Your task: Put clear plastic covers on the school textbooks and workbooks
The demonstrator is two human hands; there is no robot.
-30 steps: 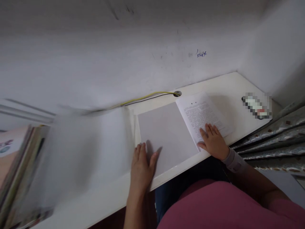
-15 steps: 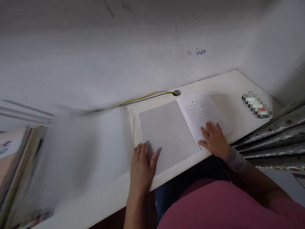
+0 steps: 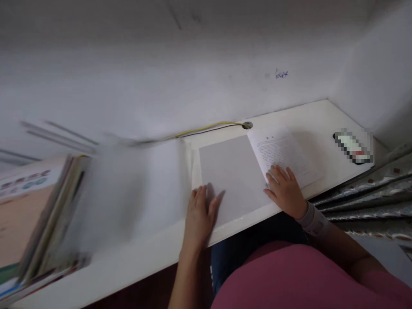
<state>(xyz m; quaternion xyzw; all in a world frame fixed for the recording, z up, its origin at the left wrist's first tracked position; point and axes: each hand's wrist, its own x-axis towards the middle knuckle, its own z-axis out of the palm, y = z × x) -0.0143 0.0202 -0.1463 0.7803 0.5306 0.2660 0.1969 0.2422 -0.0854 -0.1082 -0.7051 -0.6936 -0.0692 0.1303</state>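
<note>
An opened book lies on the white desk in front of me, its left side a plain grey inner cover and its right side a printed page. My right hand rests on the lower part of that page, fingers spread, with a grey band on the wrist. At the lower left edge of the grey cover is my left hand, thumb apart from the fingers and nothing in its grasp. Part of the print is hidden under my right hand.
White sheets or a pale panel, blurred, stand left of the book. Books and magazines are stacked at far left. A yellow cable runs to a desk hole. A pixelated phone-like object lies right, beside a patterned curtain.
The view has turned a little left, so the desk and things on it sit farther right. Both hands stay at the book; my right hand has shifted slightly toward the book's fold.
</note>
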